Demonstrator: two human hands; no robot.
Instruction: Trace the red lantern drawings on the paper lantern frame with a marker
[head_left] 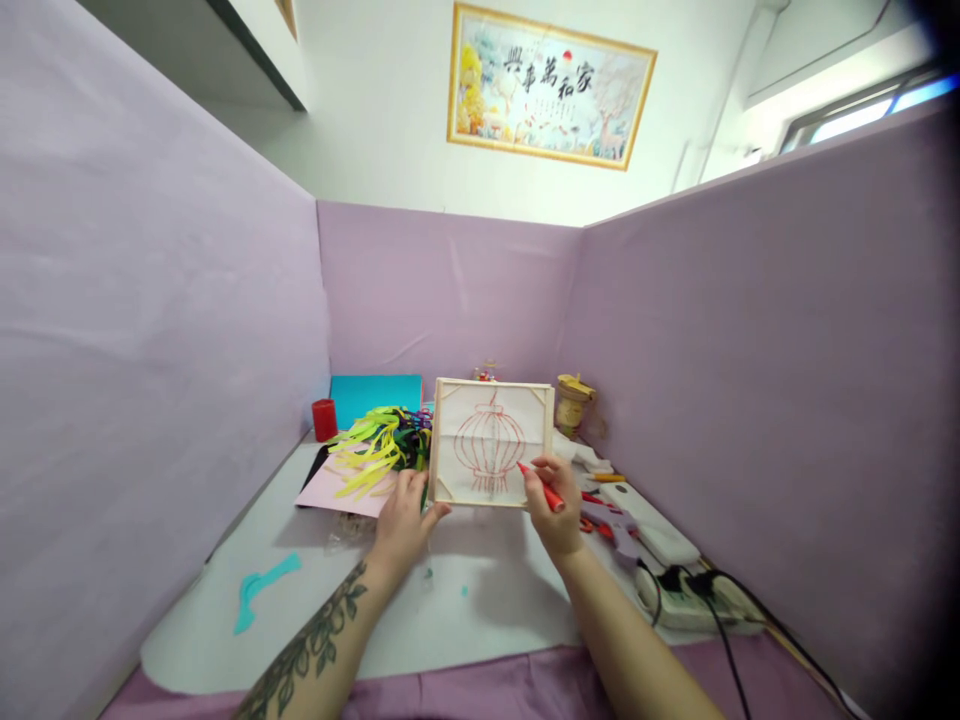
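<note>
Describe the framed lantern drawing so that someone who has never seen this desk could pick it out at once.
On the white table between purple partitions, two hands meet at a pale wooden frame. It stands upright, with the left hand at its lower corner. Only it bears a red lantern outline.

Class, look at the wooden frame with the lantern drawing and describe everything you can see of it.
The wooden frame is a pale, rectangular frame, apparently light wood, with small corner braces and white paper stretched across it. A lantern is sketched on the paper in red line. It is held upright, raised off the white table and facing the camera. The left hand grips its lower left corner. The right hand holds a red marker whose tip meets the paper near the lower right edge.
</note>
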